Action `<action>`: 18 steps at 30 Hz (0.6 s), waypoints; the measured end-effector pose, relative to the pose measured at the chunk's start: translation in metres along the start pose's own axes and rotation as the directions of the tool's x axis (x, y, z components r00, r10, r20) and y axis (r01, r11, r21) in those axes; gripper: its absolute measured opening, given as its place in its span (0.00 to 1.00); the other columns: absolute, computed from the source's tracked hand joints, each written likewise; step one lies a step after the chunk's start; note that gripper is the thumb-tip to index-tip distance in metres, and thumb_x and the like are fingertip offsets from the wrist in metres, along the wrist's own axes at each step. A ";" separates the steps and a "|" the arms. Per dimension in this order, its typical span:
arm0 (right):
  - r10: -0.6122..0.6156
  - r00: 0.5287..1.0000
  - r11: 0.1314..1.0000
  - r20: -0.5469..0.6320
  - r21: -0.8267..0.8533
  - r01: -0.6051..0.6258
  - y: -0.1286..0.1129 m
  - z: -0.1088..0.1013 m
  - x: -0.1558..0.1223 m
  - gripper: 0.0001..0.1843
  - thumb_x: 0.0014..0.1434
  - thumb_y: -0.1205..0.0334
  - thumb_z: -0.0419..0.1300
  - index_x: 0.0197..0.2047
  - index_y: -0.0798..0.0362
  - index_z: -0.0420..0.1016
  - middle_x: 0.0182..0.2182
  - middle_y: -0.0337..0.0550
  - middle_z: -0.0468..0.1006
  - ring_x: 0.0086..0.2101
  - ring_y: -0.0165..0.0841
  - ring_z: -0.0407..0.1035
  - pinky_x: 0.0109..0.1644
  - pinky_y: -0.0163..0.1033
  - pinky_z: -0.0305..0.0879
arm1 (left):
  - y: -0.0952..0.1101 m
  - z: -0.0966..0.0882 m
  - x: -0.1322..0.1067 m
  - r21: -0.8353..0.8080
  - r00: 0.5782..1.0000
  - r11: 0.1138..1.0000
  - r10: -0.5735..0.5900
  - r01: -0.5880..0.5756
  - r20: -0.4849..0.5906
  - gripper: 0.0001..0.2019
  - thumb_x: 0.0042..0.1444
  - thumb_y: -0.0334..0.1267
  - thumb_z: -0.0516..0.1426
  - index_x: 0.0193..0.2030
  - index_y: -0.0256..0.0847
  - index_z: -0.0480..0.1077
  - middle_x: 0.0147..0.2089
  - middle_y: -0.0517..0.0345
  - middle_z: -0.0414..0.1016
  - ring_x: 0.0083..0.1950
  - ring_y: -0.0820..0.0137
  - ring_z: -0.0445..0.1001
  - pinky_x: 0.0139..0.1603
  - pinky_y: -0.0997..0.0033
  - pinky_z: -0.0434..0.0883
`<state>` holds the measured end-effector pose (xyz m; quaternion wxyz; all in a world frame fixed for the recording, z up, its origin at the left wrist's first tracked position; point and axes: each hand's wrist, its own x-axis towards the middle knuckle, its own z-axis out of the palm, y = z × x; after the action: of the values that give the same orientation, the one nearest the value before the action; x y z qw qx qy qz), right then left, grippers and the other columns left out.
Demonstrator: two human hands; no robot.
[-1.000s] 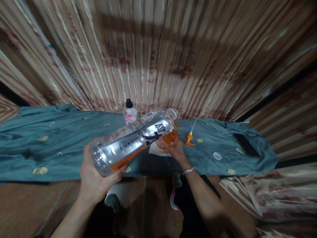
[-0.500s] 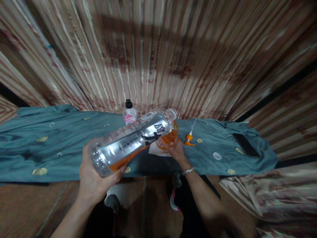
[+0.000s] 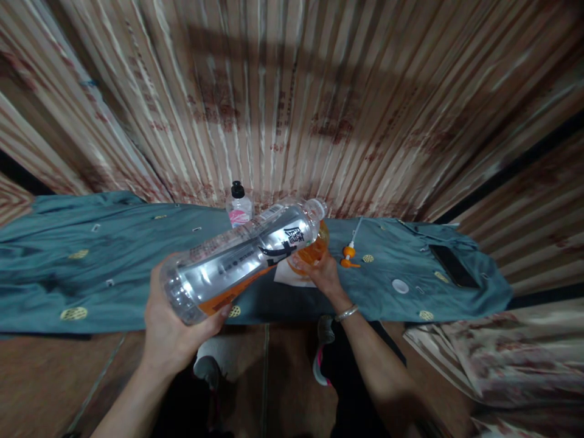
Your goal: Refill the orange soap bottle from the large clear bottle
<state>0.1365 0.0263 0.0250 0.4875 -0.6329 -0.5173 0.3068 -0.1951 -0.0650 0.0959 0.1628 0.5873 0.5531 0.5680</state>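
Observation:
My left hand [image 3: 171, 325] is closed round the base of a large clear plastic bottle [image 3: 241, 261] with a silver and orange label. The bottle lies tilted in the air, its neck pointing right and over an orange bottle [image 3: 314, 249]. My right hand [image 3: 323, 274] wraps round the orange bottle, which stands on a white sheet [image 3: 285, 275]. The clear bottle covers part of the orange one, so where the two necks meet is hidden. To the right lies an orange pump head [image 3: 349, 252] with a thin clear tube.
A clear bottle with a black cap [image 3: 237, 204] stands behind the tilted bottle. A white round cap [image 3: 400, 286] and a black phone [image 3: 453, 266] lie to the right on the green cloth [image 3: 137, 267]. Striped curtain [image 3: 274, 109] rises behind the narrow table.
Almost nothing differs. Both hands keep their hold, and the clear bottle stays tilted over the orange one, with only a very slight shift in view.

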 end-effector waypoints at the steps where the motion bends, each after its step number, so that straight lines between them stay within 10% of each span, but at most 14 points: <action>1: 0.001 1.000 1.000 -0.001 -0.003 -0.001 -0.001 0.000 0.000 0.32 0.53 0.51 0.85 0.58 0.47 0.85 0.57 0.57 0.98 0.59 0.60 0.93 0.71 0.71 0.89 | 0.000 0.000 0.000 -0.008 0.999 1.000 -0.012 0.012 0.034 0.43 0.49 0.61 0.81 0.70 0.56 0.78 0.67 0.45 0.88 0.67 0.32 0.90 0.72 0.22 0.88; 18: 0.010 1.000 1.000 -0.011 -0.009 -0.010 -0.014 -0.002 -0.003 0.28 0.54 0.57 0.86 0.55 0.50 0.85 0.53 0.57 0.97 0.57 0.61 0.94 0.67 0.65 0.91 | 0.004 -0.002 0.001 -0.031 0.997 0.999 -0.034 0.036 0.062 0.42 0.50 0.62 0.82 0.69 0.55 0.77 0.67 0.44 0.88 0.67 0.32 0.90 0.70 0.23 0.89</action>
<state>0.1321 0.0226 0.0384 0.4861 -0.6391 -0.5129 0.3036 -0.1954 -0.0663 0.1008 0.1991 0.5920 0.5491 0.5554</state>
